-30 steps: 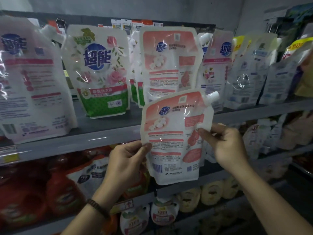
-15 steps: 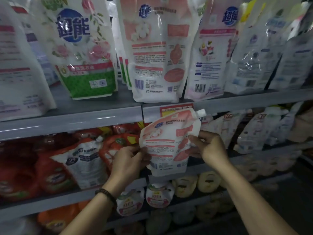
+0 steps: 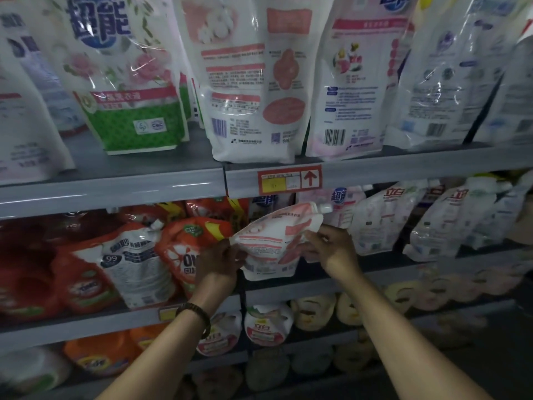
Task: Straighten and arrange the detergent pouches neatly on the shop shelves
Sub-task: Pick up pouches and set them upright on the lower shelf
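Pouch (image 3: 274, 243) tilted between left hand (image 3: 218, 259), right hand (image 3: 331, 249)

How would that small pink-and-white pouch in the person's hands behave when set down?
Probably floppy: the pouch sags and creases between the left hand and right hand. Its glossy film looks slippery. Standing, it may lean like the white pouches to its right.

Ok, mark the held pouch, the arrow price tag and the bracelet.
held pouch (image 3: 269, 248): head view, printed face.
arrow price tag (image 3: 290, 181): head view, label middle.
bracelet (image 3: 199, 310): head view, beads on left wrist.
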A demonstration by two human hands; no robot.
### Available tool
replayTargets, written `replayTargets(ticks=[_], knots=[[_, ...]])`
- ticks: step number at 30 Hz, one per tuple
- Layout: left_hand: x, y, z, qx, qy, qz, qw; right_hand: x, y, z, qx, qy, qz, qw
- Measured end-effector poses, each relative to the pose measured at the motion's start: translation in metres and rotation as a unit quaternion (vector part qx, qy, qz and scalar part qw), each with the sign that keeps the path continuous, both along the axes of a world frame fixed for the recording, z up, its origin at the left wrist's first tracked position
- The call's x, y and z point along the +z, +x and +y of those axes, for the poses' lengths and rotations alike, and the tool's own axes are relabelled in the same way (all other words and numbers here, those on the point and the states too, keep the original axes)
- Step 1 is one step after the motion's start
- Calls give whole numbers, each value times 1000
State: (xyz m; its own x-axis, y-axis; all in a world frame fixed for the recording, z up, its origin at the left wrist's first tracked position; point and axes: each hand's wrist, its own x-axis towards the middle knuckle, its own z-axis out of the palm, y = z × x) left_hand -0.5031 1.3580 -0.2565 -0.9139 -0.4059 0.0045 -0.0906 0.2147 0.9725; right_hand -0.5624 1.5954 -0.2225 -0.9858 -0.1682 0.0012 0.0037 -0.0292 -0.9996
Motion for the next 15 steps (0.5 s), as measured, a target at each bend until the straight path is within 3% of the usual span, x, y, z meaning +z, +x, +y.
replayTargets(ticks=[4, 6, 10, 15], knots=[[-7, -9, 2, 26, -61, -31, 997, -6, -11, -4, -11, -19, -24, 999], [-8, -9, 5, 47, -132, -45, 989, -11, -18, -3, -17, 10, -25, 999], [-20, -11, 10, 62, -186, -48, 979, -24, -28, 1, -22, 50, -11, 998], [-28, -13, 12, 61, -146, -33, 987, -40, -34, 3, 6, 94, 21, 995]])
